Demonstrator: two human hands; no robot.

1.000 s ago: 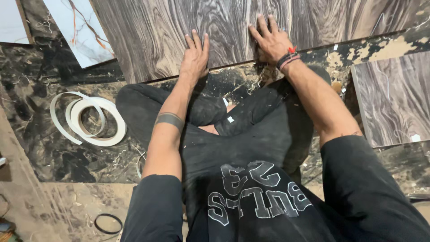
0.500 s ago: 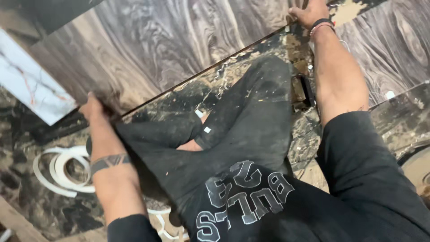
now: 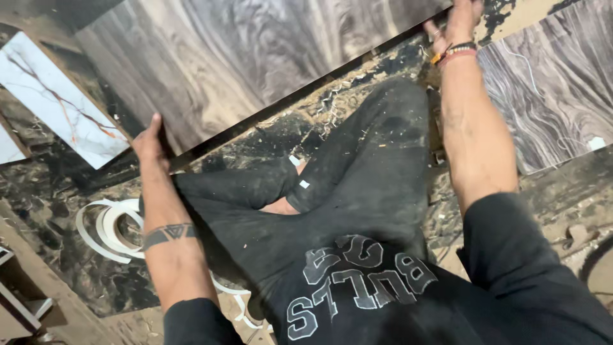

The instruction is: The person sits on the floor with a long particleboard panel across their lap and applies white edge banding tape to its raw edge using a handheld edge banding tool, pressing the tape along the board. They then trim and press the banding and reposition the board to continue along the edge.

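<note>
A large wood-grain laminate board [image 3: 255, 64] lies tilted across the floor ahead of my crossed legs in black trousers. My left hand [image 3: 151, 142] grips its near left corner. My right hand [image 3: 454, 22], with red and black bands at the wrist, holds the board's right end near the top of the frame. The board's dark near edge runs diagonally between my two hands. My fingers on the right are partly cut off by the frame.
A coil of white edge-banding strip [image 3: 105, 227] lies left of my knee. A white marble-look panel [image 3: 60, 118] rests at the left. Another wood-grain panel [image 3: 549, 96] lies at the right. Shavings and dust cover the dark marble-pattern floor [image 3: 76, 281].
My hands went from resting flat on the board's middle to gripping its two ends far apart. The board now sits tilted, its right end higher in view.
</note>
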